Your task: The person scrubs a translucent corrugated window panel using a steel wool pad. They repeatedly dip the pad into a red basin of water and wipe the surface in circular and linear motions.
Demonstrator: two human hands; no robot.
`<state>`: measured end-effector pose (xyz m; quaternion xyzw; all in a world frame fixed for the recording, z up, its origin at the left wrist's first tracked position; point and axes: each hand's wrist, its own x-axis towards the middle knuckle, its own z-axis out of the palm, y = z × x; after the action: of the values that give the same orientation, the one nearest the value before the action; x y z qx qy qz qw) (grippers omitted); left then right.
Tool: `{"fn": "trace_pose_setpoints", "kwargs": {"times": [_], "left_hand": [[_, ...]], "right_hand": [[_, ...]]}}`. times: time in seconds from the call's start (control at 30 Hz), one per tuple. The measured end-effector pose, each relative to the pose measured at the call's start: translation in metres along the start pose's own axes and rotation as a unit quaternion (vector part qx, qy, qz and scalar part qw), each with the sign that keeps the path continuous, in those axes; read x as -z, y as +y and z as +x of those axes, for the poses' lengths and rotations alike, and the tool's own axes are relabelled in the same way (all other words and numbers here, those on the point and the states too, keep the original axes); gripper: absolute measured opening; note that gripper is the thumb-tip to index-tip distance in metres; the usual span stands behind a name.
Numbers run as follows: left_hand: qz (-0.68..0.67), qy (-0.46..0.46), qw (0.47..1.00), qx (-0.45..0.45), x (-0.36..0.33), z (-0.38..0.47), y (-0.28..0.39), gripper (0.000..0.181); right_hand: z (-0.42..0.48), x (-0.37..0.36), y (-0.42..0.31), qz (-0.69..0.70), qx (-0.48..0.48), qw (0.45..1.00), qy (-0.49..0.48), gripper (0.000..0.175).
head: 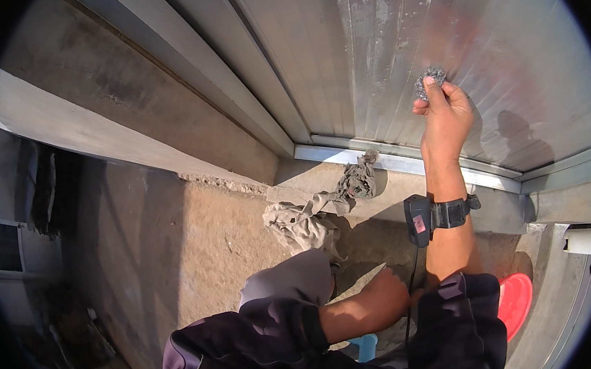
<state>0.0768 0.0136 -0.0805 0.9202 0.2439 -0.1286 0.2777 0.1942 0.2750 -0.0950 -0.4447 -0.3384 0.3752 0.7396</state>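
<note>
My right hand (445, 105) is raised against a ribbed metal door panel (379, 45), pinching a steel wool scrubber (430, 83) on its surface. Wet streaks and whitish spots show on the panel beside the scrubber. A black device is strapped to my right wrist. Lower down, my left hand (388, 290) is bent in close to my right sleeve; its fingers are turned away and partly hidden, so what it holds is unclear. A crumpled grey rag (358, 181) lies on the sill below the door, with a beige cloth (300, 226) on the ground beside it.
A red plastic basin (515, 306) stands at the right, partly behind my sleeve. Part of a blue plastic object (366, 346) shows below my left arm. The door's bottom frame (360, 158) meets a concrete ledge, and a wall runs along the left.
</note>
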Motion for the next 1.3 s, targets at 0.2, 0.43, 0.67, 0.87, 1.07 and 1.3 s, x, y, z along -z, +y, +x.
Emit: {"fn": "trace_pose_setpoints", "kwargs": {"times": [0.2,0.43,0.67,0.87,1.07,1.3], "left_hand": [[-0.003,0.009,1.0,0.018,-0.007,-0.008,0.001,0.011],[0.004,0.003,1.0,0.0,-0.006,-0.006,-0.005,0.01],[0.004,-0.003,1.0,0.004,-0.007,-0.008,-0.003,0.013],[-0.007,-0.01,1.0,0.008,-0.012,-0.003,-0.003,0.015],[0.015,0.062,0.998,0.005,-0.017,-0.005,-0.004,0.012],[0.005,0.065,0.998,-0.014,-0.006,0.004,-0.001,0.012]], "right_hand": [[-0.025,0.019,0.042,-0.084,-0.228,0.964,0.109,0.015],[-0.001,0.032,0.03,-0.02,-0.101,0.991,0.082,0.016],[-0.019,0.038,0.048,-0.054,-0.212,0.968,0.126,0.016],[0.003,0.045,0.031,-0.029,-0.026,0.998,0.054,0.017],[-0.013,0.034,0.019,-0.08,-0.174,0.975,0.115,0.022],[0.03,0.018,-0.068,-0.046,0.037,0.996,0.06,0.023]]}}
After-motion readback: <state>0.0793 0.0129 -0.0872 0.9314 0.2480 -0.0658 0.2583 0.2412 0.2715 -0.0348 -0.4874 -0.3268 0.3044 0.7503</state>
